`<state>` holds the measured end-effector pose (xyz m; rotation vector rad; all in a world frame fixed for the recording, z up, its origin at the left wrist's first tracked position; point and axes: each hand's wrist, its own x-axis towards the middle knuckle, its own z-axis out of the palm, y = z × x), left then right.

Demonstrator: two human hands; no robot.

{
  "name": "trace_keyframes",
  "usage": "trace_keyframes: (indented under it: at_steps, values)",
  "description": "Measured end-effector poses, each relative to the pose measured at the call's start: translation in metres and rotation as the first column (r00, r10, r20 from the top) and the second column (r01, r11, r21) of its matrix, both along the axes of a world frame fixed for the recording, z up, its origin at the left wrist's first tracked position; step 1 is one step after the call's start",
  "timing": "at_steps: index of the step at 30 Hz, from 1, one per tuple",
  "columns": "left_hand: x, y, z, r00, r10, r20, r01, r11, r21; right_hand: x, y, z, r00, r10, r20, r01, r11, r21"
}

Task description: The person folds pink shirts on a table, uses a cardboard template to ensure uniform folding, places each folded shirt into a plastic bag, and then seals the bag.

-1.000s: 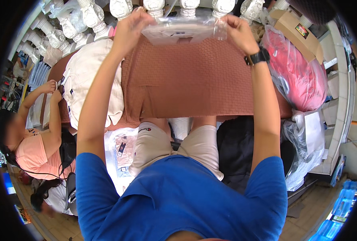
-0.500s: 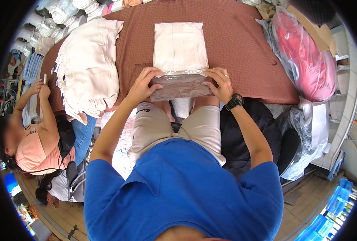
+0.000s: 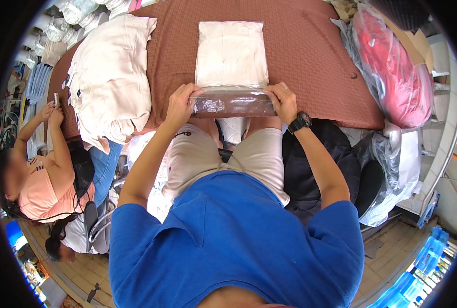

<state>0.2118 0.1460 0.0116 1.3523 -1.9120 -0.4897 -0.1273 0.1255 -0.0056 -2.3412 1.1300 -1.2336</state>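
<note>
A folded cream garment in a clear plastic bag (image 3: 232, 55) lies flat on the brown-covered table (image 3: 310, 61) in front of me. The bag's loose clear flap (image 3: 233, 102) stretches toward me over the table's near edge. At the flap's left corner, my left hand (image 3: 181, 104) pinches the plastic between thumb and fingers. On the other corner my right hand (image 3: 284, 102) has the same kind of grip, with a black watch (image 3: 300, 122) on that wrist. The thumbs are partly hidden behind the flap.
A pile of cream garments (image 3: 113, 77) lies to the left on the table. Red items in a clear bag (image 3: 385, 66) sit at the right edge. A person in a peach top (image 3: 46, 179) sits at the left holding a phone (image 3: 56, 98). A black chair seat (image 3: 321, 159) stands right of my legs.
Both hands have shifted slightly up along the flap and now grip its sides nearer the garment. The flap is pulled more taut and looks shorter.
</note>
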Motion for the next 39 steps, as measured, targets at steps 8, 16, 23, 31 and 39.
trace_keyframes:
  at_steps: [8,16,23,31,39]
  values:
    - [-0.002,-0.024,-0.019,0.988,0.147,-0.053,-0.143,0.987,0.076,0.011,-0.019,0.0,0.985,-0.171,0.024,0.157,0.945,0.287]
    - [-0.014,-0.028,-0.017,0.958,0.287,-0.032,-0.279,0.948,0.151,0.021,-0.024,0.009,0.951,-0.293,-0.098,0.308,0.866,0.395]
    - [-0.019,-0.033,-0.021,0.925,0.366,0.103,-0.375,0.923,0.09,0.034,-0.03,0.016,0.85,-0.421,-0.318,0.515,0.79,0.332]
    - [-0.024,-0.04,-0.023,0.876,0.427,0.223,-0.443,0.896,0.028,0.042,-0.035,0.018,0.766,-0.479,-0.429,0.624,0.715,0.316]
    - [-0.014,-0.043,-0.012,0.834,0.517,0.194,-0.535,0.843,0.057,0.042,-0.036,0.019,0.718,-0.605,-0.344,0.696,0.626,0.351]
